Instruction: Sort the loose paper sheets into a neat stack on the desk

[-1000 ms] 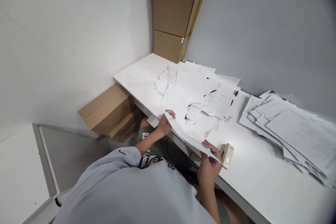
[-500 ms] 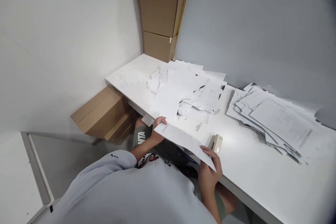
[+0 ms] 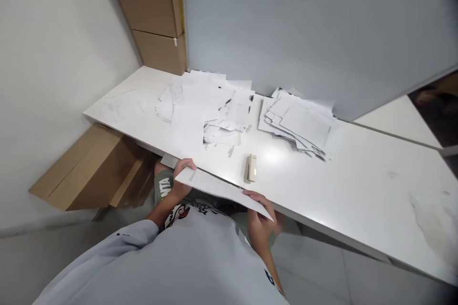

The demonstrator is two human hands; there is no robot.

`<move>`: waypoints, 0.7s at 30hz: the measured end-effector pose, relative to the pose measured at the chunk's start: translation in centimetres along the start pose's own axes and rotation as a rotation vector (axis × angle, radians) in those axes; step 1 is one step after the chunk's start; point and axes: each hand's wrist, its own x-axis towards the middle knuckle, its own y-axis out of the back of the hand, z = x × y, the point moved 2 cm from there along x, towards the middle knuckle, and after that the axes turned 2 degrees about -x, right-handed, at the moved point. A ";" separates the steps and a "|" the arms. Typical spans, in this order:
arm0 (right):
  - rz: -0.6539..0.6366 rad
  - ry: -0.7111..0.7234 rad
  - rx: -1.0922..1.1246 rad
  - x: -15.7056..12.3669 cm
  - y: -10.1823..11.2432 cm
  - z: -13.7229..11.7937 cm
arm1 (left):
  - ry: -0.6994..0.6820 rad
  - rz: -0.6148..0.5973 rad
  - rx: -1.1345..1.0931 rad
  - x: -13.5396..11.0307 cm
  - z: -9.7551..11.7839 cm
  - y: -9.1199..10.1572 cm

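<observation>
- The paper [image 3: 222, 190] is held up in both hands, right at the near edge of the desk [image 3: 343, 176], partly over the lap. Whether it's one sheet or a few can't be told from here.
- Its left end is gripped by the left hand [image 3: 182, 180], with the fingers bent over the far edge and pinching it. The thumb can't be made out clearly.
- The other end is pinched by the right hand [image 3: 260, 214], fingers curled over the far edge and the corner poking out across the hand. The thumb is pretty much hidden by the paper.
- The paper is tilted, its right end lower in view, and some faint print can be seen near the left end.
- The stapler [image 3: 252, 167] (beige, or so it looks) is left lying on the desk just beyond the right hand, not touched by it.
- A messy pile [image 3: 200, 100] is spread out farther back, sheets overlapping at all angles. A thicker stack [image 3: 304, 121] is set to the right of that, near the wall [image 3: 307, 24].
- Cardboard boxes [image 3: 157, 50] are stacked in the far corner, and an open carton [image 3: 89, 167] is parked by the desk's left end.
</observation>
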 end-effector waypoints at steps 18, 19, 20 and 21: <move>0.078 -0.753 0.010 2.4 16.1 4.0 | -0.161 -0.968 0.271 4.5 2.0 -17.7; 0.077 -0.749 0.006 2.6 16.3 4.1 | -0.149 -0.978 0.261 4.2 1.6 -18.1; 0.081 -0.748 0.002 2.8 16.4 4.2 | -0.140 -0.982 0.253 4.0 1.2 -18.5; 0.088 -0.749 0.000 3.0 16.5 4.3 | -0.133 -0.985 0.252 3.8 0.9 -18.8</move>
